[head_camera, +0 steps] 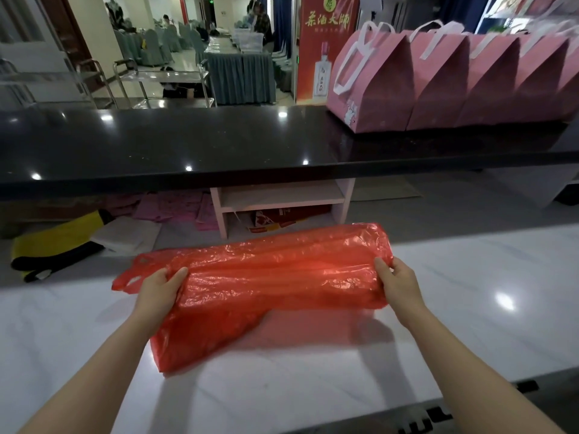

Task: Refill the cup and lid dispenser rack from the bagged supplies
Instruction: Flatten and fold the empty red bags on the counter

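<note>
Best to hold the long red plastic bag (275,277) by both ends and keep it level, so nothing inside slides out. Left hand (159,291) grips the end near the bag's handles, at about 9 o'clock, thumb on top, other fingers hidden under the plastic. Right hand (396,285) grips the closed end at about 3 o'clock, thumb pressed on the top, fingers curled behind. Held just above the white marble counter (470,308), with loose plastic hanging down to touch it. Lies long-ways from 9 to 3 o'clock, open end with handles pointing left. Cannot tell what is inside. No dispenser rack in view. Better to set it down flat, then open the handle end slowly.
</note>
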Demonstrator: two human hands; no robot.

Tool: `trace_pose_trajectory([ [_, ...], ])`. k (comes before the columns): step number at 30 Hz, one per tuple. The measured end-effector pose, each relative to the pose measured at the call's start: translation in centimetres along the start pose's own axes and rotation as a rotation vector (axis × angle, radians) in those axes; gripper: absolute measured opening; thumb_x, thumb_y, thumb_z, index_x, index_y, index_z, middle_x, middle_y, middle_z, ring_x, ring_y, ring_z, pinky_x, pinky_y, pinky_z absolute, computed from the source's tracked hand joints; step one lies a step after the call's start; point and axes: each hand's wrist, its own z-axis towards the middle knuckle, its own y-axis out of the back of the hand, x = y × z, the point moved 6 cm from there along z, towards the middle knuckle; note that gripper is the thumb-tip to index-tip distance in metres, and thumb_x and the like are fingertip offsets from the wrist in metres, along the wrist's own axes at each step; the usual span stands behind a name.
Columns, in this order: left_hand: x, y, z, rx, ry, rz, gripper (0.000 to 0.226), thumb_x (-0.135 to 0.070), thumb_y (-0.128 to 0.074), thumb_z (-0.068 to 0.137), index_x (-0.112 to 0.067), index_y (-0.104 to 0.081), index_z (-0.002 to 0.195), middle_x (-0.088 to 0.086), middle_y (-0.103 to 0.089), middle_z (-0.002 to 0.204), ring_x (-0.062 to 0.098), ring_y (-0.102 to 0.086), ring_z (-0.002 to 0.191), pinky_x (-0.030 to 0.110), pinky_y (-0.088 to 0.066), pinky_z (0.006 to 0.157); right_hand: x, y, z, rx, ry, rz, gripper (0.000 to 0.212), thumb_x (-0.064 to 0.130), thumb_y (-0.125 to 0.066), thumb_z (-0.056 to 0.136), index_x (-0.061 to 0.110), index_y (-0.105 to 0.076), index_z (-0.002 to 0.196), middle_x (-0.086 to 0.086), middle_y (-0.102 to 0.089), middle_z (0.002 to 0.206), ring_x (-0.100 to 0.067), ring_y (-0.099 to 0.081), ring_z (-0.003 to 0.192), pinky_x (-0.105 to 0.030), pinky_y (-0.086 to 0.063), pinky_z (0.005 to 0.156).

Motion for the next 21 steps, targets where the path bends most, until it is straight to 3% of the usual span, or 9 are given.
trace_pose_trajectory([
  [2, -0.2, 0.3, 0.0, -0.008, -0.022, -0.022, 0.025, -0.036, -0.057, 0.093, -0.018, -0.062, 0.077, 0.004, -0.066, 0.076, 0.027, -0.062, 0.078, 0.030, -0.043, 0.064, -0.7, -0.1, 0.1, -0.009, -0.001, -0.089, 0.021, 0.028, -0.059, 0.093, 0.017, -0.062, 0.076, 0.005, -0.064, 0.064, -0.013, -0.060, 0.058, -0.021, -0.047, 0.054],
  [4, 0.1, 0.2, 0.2, 0.046, -0.026, -0.079, 0.015, -0.040, -0.056, 0.093, -0.029, -0.065, 0.089, 0.003, -0.070, 0.085, 0.030, -0.066, 0.086, 0.039, -0.050, 0.077, -1.8, -0.1, 0.2, -0.010, -0.039, -0.164, 0.019, 0.029, -0.060, 0.092, 0.017, -0.063, 0.078, -0.001, -0.066, 0.073, -0.019, -0.062, 0.067, -0.030, -0.049, 0.063],
  [6, 0.5, -0.2, 0.2, 0.164, -0.005, -0.186, 0.038, -0.050, -0.052, 0.093, -0.034, -0.055, 0.127, 0.007, -0.067, 0.111, 0.032, -0.064, 0.101, 0.049, -0.049, 0.093, -2.8, 0.0, 0.1, -0.035, -0.066, -0.211, 0.020, 0.030, -0.058, 0.093, 0.017, -0.063, 0.079, -0.003, -0.067, 0.080, -0.022, -0.063, 0.076, -0.034, -0.048, 0.069],
  [8, 0.9, -0.6, 0.1, 0.270, 0.048, -0.361, 0.059, -0.064, -0.049, 0.087, -0.038, -0.042, 0.140, 0.006, -0.061, 0.126, 0.029, -0.062, 0.109, 0.050, -0.047, 0.097, -3.5, 0.2, 0.0, -0.070, -0.081, -0.201, 0.020, 0.027, -0.054, 0.095, 0.016, -0.061, 0.081, -0.003, -0.064, 0.080, -0.024, -0.062, 0.079, -0.033, -0.043, 0.066],
  [10, 1.0, -0.8, -0.4, 0.337, 0.070, -0.459, 0.051, -0.069, -0.052, 0.081, -0.038, -0.061, 0.121, 0.004, -0.069, 0.112, 0.023, -0.067, 0.098, 0.042, -0.050, 0.090, -3.7, 0.6, -0.2, -0.099, -0.088, -0.175, 0.015, 0.023, -0.052, 0.097, 0.016, -0.058, 0.084, -0.005, -0.063, 0.083, -0.026, -0.061, 0.081, -0.033, -0.042, 0.066],
  [13, 1.1, -1.2, -1.3, 0.339, -0.013, -0.171, 0.025, -0.042, -0.062, 0.089, -0.019, -0.070, 0.086, 0.006, -0.070, 0.085, 0.018, -0.064, 0.079, 0.034, -0.049, 0.078, -4.1, 0.8, -0.7, -0.078, -0.103, -0.141, 0.012, 0.020, -0.051, 0.097, 0.015, -0.059, 0.090, -0.011, -0.066, 0.093, -0.025, -0.061, 0.084, -0.036, -0.047, 0.075],
  [18, 1.1, -1.5, -1.2, 0.153, -0.098, 0.100, 0.028, -0.028, -0.066, 0.088, 0.000, -0.067, 0.085, 0.017, -0.068, 0.083, 0.027, -0.063, 0.071, 0.041, -0.050, 0.071, -4.6, 1.5, -1.7, -0.049, -0.298, -0.049, 0.045, 0.057, -0.043, 0.094, 0.019, -0.063, 0.083, 0.004, -0.064, 0.082, -0.013, -0.059, 0.078, -0.033, -0.043, 0.073],
  [21, 1.0, -1.3, -1.3, 0.040, -0.124, 0.157, 0.024, -0.027, -0.066, 0.088, -0.005, -0.063, 0.080, 0.011, -0.065, 0.074, 0.032, -0.063, 0.071, 0.040, -0.046, 0.065, -5.1, 1.8, -2.1, 0.012, -0.350, -0.027, 0.045, 0.049, -0.058, 0.090, 0.006, -0.067, 0.082, -0.006, -0.067, 0.077, -0.017, -0.063, 0.069, -0.028, -0.049, 0.063],
])
